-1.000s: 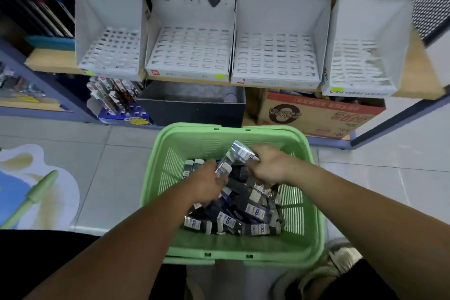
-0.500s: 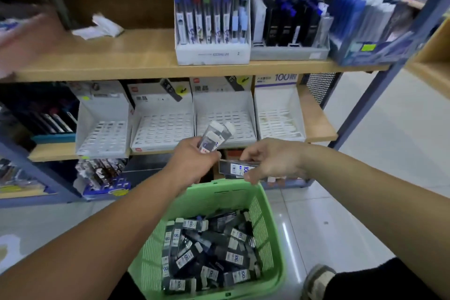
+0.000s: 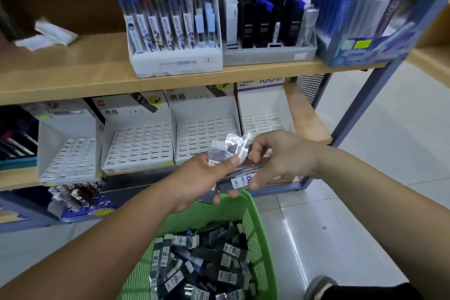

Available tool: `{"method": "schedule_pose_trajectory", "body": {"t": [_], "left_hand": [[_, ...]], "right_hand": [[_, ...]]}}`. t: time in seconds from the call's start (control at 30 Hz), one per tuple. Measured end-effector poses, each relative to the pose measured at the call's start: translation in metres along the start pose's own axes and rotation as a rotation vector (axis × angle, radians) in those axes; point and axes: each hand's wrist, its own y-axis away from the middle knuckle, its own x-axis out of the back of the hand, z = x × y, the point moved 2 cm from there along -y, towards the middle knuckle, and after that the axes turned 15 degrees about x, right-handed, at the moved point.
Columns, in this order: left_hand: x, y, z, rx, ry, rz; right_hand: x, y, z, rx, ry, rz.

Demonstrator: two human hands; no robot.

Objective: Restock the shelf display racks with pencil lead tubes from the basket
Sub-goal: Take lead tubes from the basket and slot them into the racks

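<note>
A green plastic basket [image 3: 258, 234] at the bottom centre holds several dark pencil lead tubes [image 3: 207, 268] with white labels. My left hand [image 3: 202, 180] grips a bunch of tubes [image 3: 224, 151] above the basket's far rim. My right hand [image 3: 280, 156] pinches the tubes from the right, one labelled tube [image 3: 243, 180] lying under its fingers. Behind the hands, on the lower shelf, stand white slotted display racks [image 3: 141, 146] with bare slots, another rack [image 3: 207, 136] directly past the held tubes.
The wooden upper shelf [image 3: 73, 80] carries a white pen display box [image 3: 175, 61], a grey box of dark packs [image 3: 267, 53] and a blue box [image 3: 360, 51]. A grey-blue shelf post [image 3: 379, 80] runs down the right. Tiled floor [image 3: 377, 178] lies right of the basket. A shoe [image 3: 319, 285] is beside the basket.
Both hands came up out of the basket with tubes and now meet in front of the lower-shelf racks. The view tilted up from the basket to the shelves.
</note>
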Motion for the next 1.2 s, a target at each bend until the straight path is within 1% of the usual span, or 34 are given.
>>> {"method": "schedule_pose_trajectory", "body": {"t": [0.1, 0.2, 0.27, 0.33, 0.43, 0.53, 0.6, 0.67, 0.7, 0.8, 0.93, 1.0, 1.13, 1.2], "left_hand": [[-0.006, -0.008, -0.002, -0.036, 0.018, -0.062], [-0.007, -0.01, -0.001, -0.057, 0.051, -0.099], [-0.008, -0.008, 0.002, -0.047, 0.106, -0.13], [-0.008, -0.006, 0.005, -0.043, 0.155, -0.18], [-0.009, -0.007, 0.008, -0.026, 0.182, -0.267], [-0.013, -0.01, 0.008, -0.013, 0.161, -0.278], [-0.015, -0.013, 0.01, -0.025, 0.174, -0.285], [-0.017, -0.016, 0.012, -0.038, 0.183, -0.294], [-0.017, -0.017, 0.013, -0.043, 0.183, -0.293], [-0.021, -0.025, 0.017, -0.047, 0.201, -0.259], [-0.028, -0.04, 0.022, -0.016, 0.332, -0.151], [-0.032, -0.047, 0.026, -0.003, 0.384, -0.08], [-0.034, -0.069, 0.038, -0.005, 0.353, 0.078], [-0.031, -0.079, 0.036, 0.004, 0.368, 0.172]], "right_hand": [[0.008, 0.0, 0.004, 0.022, -0.026, 0.094], [0.013, -0.001, 0.008, 0.086, -0.05, 0.251], [0.016, -0.002, 0.011, 0.101, -0.12, 0.309], [0.016, -0.001, 0.013, 0.106, -0.211, 0.312], [0.011, 0.0, 0.017, 0.118, -0.278, 0.254], [0.006, 0.0, 0.016, 0.124, -0.331, 0.24], [0.007, -0.001, 0.017, 0.137, -0.403, 0.325], [0.009, -0.002, 0.02, 0.102, -0.502, 0.43], [0.008, -0.002, 0.022, 0.085, -0.545, 0.45], [0.007, -0.002, 0.028, 0.064, -0.635, 0.454], [0.01, -0.001, 0.035, 0.027, -0.707, 0.544], [0.013, -0.004, 0.041, 0.016, -0.671, 0.58], [0.033, -0.003, 0.057, 0.002, -0.584, 0.722], [0.037, -0.003, 0.069, -0.012, -0.49, 0.704]]}}
